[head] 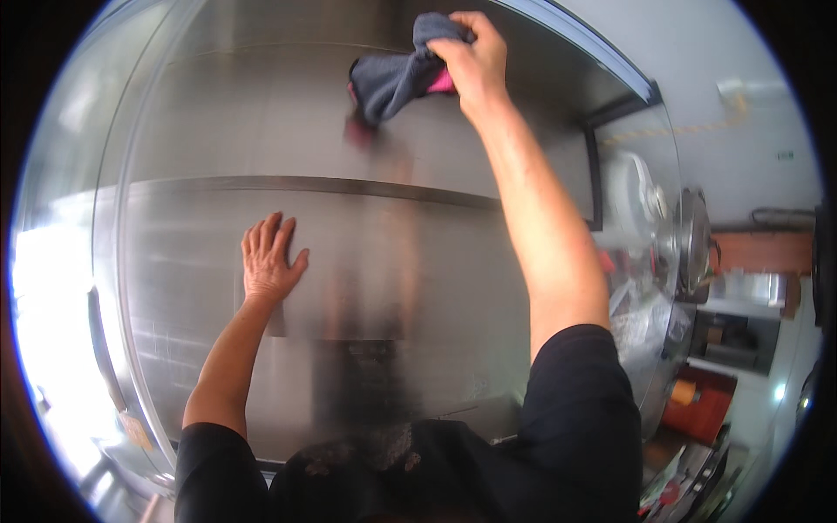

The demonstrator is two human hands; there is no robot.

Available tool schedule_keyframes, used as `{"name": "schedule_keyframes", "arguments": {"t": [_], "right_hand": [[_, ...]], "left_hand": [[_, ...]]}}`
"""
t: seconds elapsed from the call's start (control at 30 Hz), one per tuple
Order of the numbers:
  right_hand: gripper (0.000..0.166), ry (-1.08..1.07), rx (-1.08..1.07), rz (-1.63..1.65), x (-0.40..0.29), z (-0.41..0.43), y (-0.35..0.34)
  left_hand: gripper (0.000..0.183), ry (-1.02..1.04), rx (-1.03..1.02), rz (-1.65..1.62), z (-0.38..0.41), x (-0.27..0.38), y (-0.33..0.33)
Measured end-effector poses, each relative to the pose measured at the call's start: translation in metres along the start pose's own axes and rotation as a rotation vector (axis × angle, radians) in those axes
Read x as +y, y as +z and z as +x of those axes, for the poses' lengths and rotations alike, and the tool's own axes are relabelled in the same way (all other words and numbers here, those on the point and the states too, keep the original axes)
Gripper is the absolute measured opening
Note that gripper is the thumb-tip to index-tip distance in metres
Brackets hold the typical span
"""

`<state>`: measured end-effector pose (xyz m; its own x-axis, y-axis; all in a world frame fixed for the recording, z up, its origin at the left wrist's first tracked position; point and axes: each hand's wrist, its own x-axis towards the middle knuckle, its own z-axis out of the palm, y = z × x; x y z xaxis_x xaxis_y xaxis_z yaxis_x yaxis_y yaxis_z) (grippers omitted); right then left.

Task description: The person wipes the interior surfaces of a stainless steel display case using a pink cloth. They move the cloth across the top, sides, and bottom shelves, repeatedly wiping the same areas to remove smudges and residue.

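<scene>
My right hand (480, 62) grips a bunched dark grey cloth (392, 82) with some pink on it. The cloth hangs at the upper middle of the view, over a brushed stainless-steel panel (229, 124) that reflects it faintly. Whether the cloth touches the steel, I cannot tell. Lower down on the left, my left hand (268, 261) holds nothing. Its fingers are spread a little, and it appears to rest palm-down on a second steel surface (203, 274). A narrow steel ledge (314, 185) crosses between the two surfaces, just above my left fingertips.
A clear pane with a pale edge strip (124, 216) bounds the steel on the left. Past a dark frame (595, 170) on the right are a round white object (631, 189), a metal vessel (694, 242) and clear plastic wrapping (641, 320). A red box (700, 405) sits lower right.
</scene>
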<state>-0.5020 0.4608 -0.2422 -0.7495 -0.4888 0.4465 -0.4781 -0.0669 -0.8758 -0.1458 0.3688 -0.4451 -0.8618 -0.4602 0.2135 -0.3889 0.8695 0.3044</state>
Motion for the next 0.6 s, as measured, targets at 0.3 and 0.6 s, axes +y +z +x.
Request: {"name": "schedule_keyframes", "arguments": {"t": [0.3,0.6], "right_hand": [[0.039,0.445,0.514,0.25,0.055,-0.128,-0.255],[0.093,0.573,0.335,-1.182,0.139,-0.181,-0.298]], "left_hand": [[0.064,0.016,-0.066,0.082,0.0,0.005,0.004],[0.067,0.019,-0.069,0.146,-0.003,0.004,0.011]]}}
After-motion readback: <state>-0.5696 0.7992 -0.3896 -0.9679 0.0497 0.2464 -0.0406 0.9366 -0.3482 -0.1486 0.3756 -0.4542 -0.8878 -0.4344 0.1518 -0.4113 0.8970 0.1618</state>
